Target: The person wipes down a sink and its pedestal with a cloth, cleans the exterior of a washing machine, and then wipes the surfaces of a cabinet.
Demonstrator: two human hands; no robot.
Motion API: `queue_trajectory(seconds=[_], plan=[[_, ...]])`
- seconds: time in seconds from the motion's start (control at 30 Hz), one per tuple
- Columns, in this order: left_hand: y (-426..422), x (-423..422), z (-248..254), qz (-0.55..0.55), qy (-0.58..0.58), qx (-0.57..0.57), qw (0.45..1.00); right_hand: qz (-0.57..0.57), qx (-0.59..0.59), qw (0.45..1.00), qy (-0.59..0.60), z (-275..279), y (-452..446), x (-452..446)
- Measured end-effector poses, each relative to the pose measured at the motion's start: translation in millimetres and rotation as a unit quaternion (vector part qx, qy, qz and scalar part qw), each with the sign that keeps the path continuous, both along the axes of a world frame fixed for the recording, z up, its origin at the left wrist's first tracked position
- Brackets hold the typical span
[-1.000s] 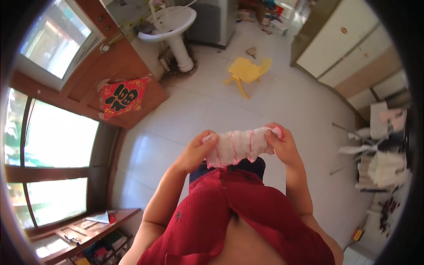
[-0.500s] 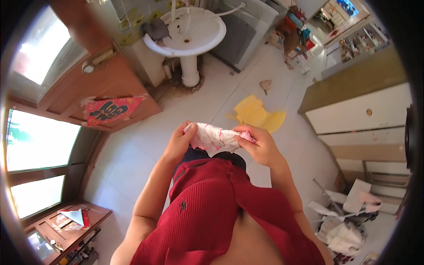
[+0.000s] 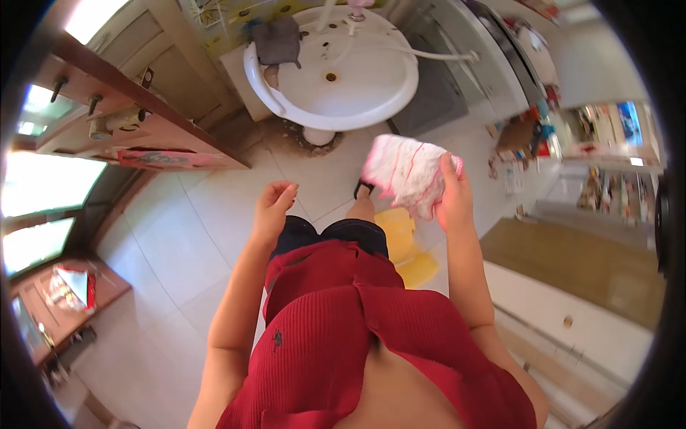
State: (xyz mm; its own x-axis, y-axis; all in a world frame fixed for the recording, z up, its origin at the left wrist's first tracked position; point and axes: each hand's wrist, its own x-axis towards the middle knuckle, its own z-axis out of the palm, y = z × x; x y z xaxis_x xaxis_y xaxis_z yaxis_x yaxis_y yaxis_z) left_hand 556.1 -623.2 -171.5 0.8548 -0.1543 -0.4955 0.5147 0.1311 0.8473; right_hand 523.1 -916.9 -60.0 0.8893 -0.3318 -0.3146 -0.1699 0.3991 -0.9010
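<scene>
A white cloth (image 3: 411, 168) with pink lines and a pink edge hangs spread out in front of me. My right hand (image 3: 455, 196) grips it by its right side, thumb on top; the rest of the cloth is loose. Apart from the cloth, to its left, my left hand (image 3: 274, 205) is raised with its fingers curled together and nothing visible in them. Ahead stands a white pedestal sink (image 3: 343, 96), with a dark grey rag (image 3: 276, 41) draped over its left rim.
A yellow sheet-like thing (image 3: 400, 247) lies on the tiled floor by my legs. To the left is a brown wooden door (image 3: 171, 136); to the right, a long cabinet (image 3: 572, 272). A white hose (image 3: 429, 53) runs from the sink area to a grey-lidded machine (image 3: 446, 96).
My left hand has let go of the cloth and moved left. My right hand has carried the cloth up and right, where it hangs unfolded. The sink is nearer in view.
</scene>
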Motion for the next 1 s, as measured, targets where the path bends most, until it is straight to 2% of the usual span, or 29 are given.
queue_trajectory(seconds=[0.07,0.1,0.13,0.2,0.23,0.27,0.3,0.33,0.37,0.4,0.43,0.47,0.5,0.53,0.6,0.67,0.73,0.8,0.83,0.9,0.93,1.0], plan=[[-26,13,-38,0.045,0.028,0.03,0.998,0.065,0.031,0.997,-0.031,-30,-41,51],[-49,28,-52,0.062,-0.001,0.087,0.994,0.098,-0.019,0.995,0.023,-58,-77,81],[-62,33,-69,0.072,-0.017,0.156,0.985,0.12,-0.004,0.992,0.04,-73,-90,107],[-98,51,-99,0.092,-0.098,0.253,0.958,0.258,-0.224,0.94,0.008,-105,-105,141],[-105,65,-96,0.052,-0.127,0.337,0.931,0.283,-0.363,0.883,-0.094,-144,-110,159],[-115,80,-103,0.009,-0.157,0.412,0.898,0.288,-0.344,0.89,-0.085,-181,-113,166],[-125,92,-115,0.004,-0.141,0.418,0.897,0.377,-0.44,0.807,-0.112,-204,-121,172],[-126,103,-121,-0.016,-0.201,0.472,0.858,0.455,-0.524,0.706,-0.145,-222,-120,178],[-129,115,-128,-0.034,-0.262,0.519,0.813,0.482,-0.511,0.694,-0.158,-249,-117,182],[-124,124,-131,-0.039,-0.255,0.525,0.811,0.469,-0.554,0.655,-0.209,-269,-103,182],[-120,136,-136,-0.088,-0.254,0.563,0.782,0.45,-0.6,0.61,-0.257,-281,-88,182],[-120,150,-147,-0.134,-0.259,0.591,0.753,0.495,-0.574,0.61,-0.232,-265,-65,192],[-117,156,-166,-0.12,-0.28,0.577,0.758,0.496,-0.529,0.64,-0.254,-271,-38,193],[-113,156,-185,-0.101,-0.304,0.559,0.765,0.478,-0.53,0.641,-0.282,-290,-10,190],[-97,160,-216,-0.067,-0.37,0.576,0.726,0.416,-0.59,0.608,-0.33,-313,31,192],[-92,167,-223,-0.038,-0.408,0.592,0.694,0.423,-0.628,0.562,-0.334,-295,26,203],[-101,173,-213,0.03,-0.396,0.563,0.724,0.467,-0.592,0.556,-0.349,-276,-5,222],[-99,178,-221,0.06,-0.426,0.567,0.702,0.489,-0.583,0.583,-0.284,-285,-53,223],[-104,181,-223,0.076,-0.444,0.58,0.678,0.532,-0.594,0.546,-0.257,-276,-84,237],[-113,186,-222,0.087,-0.463,0.619,0.628,0.584,-0.591,0.543,-0.119,-272,-140,272],[-110,188,-230,0.111,-0.489,0.601,0.622,0.526,-0.621,0.552,-0.179,-277,-171,282],[-102,192,-241,0.118,-0.531,0.59,0.596,0.444,-0.712,0.518,-0.167,-280,-207,310]])
